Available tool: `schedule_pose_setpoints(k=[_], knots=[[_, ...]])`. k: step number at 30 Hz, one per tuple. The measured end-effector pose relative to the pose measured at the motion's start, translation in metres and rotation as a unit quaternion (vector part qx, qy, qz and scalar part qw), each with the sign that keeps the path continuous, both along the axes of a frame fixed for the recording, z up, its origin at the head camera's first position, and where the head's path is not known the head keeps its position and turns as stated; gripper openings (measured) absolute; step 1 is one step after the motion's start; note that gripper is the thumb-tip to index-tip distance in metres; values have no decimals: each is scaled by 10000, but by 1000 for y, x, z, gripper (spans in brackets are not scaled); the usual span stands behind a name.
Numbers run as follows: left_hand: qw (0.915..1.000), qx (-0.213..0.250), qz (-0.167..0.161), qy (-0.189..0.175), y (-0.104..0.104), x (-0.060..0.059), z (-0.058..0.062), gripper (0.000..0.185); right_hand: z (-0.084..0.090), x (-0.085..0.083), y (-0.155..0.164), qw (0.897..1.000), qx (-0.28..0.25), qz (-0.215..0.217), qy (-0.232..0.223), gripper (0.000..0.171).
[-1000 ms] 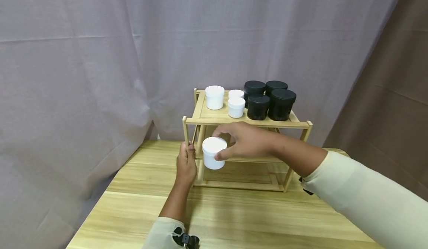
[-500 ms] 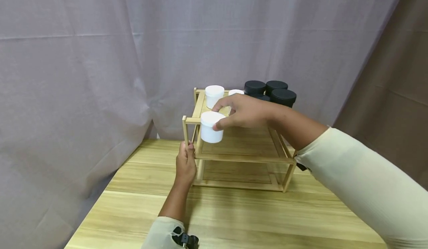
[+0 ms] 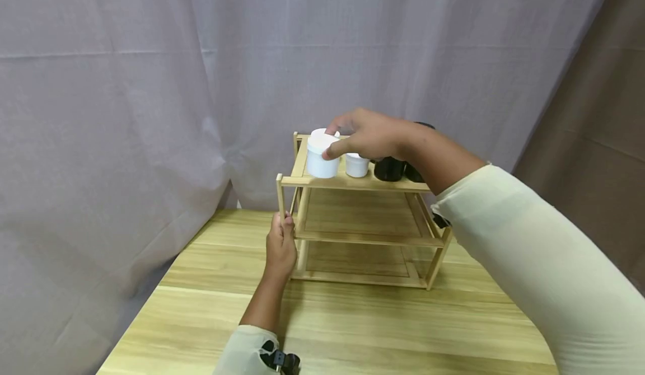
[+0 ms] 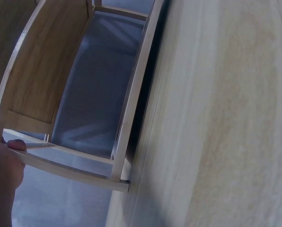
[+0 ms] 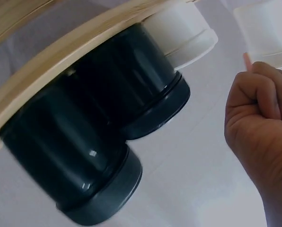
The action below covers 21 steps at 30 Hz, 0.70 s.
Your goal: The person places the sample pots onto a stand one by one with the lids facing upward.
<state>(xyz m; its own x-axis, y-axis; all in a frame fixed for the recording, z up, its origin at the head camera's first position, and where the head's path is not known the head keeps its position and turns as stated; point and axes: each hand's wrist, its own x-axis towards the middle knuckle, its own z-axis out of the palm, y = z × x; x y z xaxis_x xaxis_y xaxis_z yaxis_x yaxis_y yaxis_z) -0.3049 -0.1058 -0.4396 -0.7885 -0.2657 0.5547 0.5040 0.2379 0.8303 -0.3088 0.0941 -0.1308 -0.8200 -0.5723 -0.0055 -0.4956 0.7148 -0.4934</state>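
On the top shelf: a white jar (image 3: pixel 322 156) stands at the front left corner of the wooden rack (image 3: pixel 360 235), upright, lid on.
Right hand: the right hand (image 3: pixel 370 135) reaches over the top shelf from the right; its thumb and fingers are curled around the white jar's lid, gripping it from above.
Left hand: the left hand (image 3: pixel 281 246) is wrapped around the rack's front left post, fingers closed on the thin wood; in the left wrist view only a fingertip and part of the palm show against a wooden bar.
Other white jars: a smaller white jar (image 3: pixel 356 165) stands just right of the held one; another white lid shows just behind the held jar, mostly hidden by it and the fingers.
Black jars: black jars (image 3: pixel 389 169) stand on the right half of the top shelf, largely hidden by the right wrist; the right wrist view shows two of them side by side (image 5: pixel 127 94).
Lower shelves: bare wood.
Tabletop: the rack stands on a light wooden tabletop (image 3: pixel 353 324).
Backdrop: a grey curtain (image 3: pixel 151 84) hangs behind.
Sleeves: both arms wear cream sleeves.
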Motion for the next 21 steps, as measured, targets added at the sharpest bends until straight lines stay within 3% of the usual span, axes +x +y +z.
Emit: schedule_pose_setpoints(k=[6,13,21], knots=[[10000,-22,13,38,2,0,-1,30,1,-6,-11,9994,27,-345,20,70],[9999,28,84,134,5,-1,-2,32,3,-11,-14,9979,110,-637,-60,62],[9999,36,87,97,6,0,-1,30,0,-14,-13,9957,246,-887,-51,68]])
